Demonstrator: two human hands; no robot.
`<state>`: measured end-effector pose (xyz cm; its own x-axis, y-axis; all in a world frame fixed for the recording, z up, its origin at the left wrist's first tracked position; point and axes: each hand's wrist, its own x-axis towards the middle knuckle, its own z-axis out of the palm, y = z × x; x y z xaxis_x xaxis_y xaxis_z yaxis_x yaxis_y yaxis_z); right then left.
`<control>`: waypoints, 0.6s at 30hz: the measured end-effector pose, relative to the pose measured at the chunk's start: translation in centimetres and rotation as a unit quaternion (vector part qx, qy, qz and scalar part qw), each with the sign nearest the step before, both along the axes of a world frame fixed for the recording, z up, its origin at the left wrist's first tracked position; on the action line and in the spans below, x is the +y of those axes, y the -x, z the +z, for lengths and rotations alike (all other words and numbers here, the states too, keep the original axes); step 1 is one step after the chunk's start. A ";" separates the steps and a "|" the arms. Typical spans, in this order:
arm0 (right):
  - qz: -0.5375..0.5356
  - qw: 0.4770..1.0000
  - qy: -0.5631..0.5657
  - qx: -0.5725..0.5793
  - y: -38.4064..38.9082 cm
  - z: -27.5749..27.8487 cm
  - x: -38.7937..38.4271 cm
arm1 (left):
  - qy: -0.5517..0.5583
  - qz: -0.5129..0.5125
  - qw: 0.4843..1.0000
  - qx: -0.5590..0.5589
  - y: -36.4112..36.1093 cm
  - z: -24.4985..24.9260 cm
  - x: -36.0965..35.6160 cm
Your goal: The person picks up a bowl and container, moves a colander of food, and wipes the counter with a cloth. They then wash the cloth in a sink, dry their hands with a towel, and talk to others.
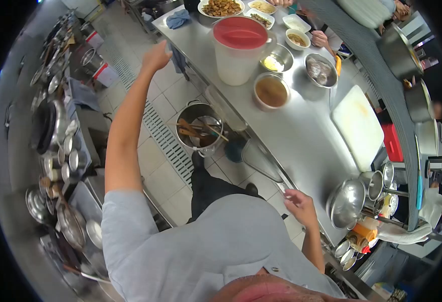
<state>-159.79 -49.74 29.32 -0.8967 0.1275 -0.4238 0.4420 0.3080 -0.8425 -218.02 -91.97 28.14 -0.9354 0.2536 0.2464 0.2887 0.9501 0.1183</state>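
My left hand (156, 56) is closed, stretched out over the floor beside the corner of the steel table (301, 131). Whatever its fingers hold, if anything, is hidden. A crumpled blue cloth (178, 19) lies on the table corner close to it. My right hand (300, 207) hangs low by the table's near edge, its fingers loosely bent and apart. Just beyond those fingers is a bent metal bar frame (261, 168) along the table side. Between my arms, a steel pot (201, 147) with wooden-handled utensils stands on the floor.
A pitcher with red lid (241, 34), a bowl of brown liquid (271, 91), a bowl of wrapped food (321, 70) and a white cutting board (357, 128) occupy the table. Another person's hand (320, 39) rests across it. Stacked pots and pans (70, 221) line the left side.
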 end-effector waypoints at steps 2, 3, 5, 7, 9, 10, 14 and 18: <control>-0.067 0.997 -0.027 -0.027 0.7 -1.7 -2.2 | 0.040 0.012 0.999 -0.029 6.3 0.0 1.2; -0.101 0.993 -0.043 -0.043 1.4 -1.8 -3.7 | 0.056 0.018 0.998 -0.025 9.7 -0.9 1.2; -0.140 0.986 -0.031 -0.079 3.0 -1.5 -7.2 | 0.087 0.028 0.996 -0.020 16.1 -3.5 1.9; -0.163 0.981 -0.021 -0.106 5.6 -1.6 -10.3 | 0.094 0.001 0.995 0.040 22.0 -6.7 1.7; -0.173 0.976 -0.019 -0.129 7.6 -1.6 -13.2 | 0.102 -0.027 0.990 0.099 27.0 -9.8 1.7; -0.182 0.973 -0.013 -0.144 8.8 -1.6 -14.4 | 0.132 -0.040 0.983 0.121 29.2 -11.1 1.3; -0.174 0.972 -0.078 -0.138 11.0 -1.8 -17.9 | 0.067 -0.193 0.958 0.200 41.4 -19.5 -1.5; -0.207 0.961 -0.091 -0.159 12.5 0.0 -20.1 | 0.125 -0.010 0.989 -0.082 43.6 -20.5 -1.0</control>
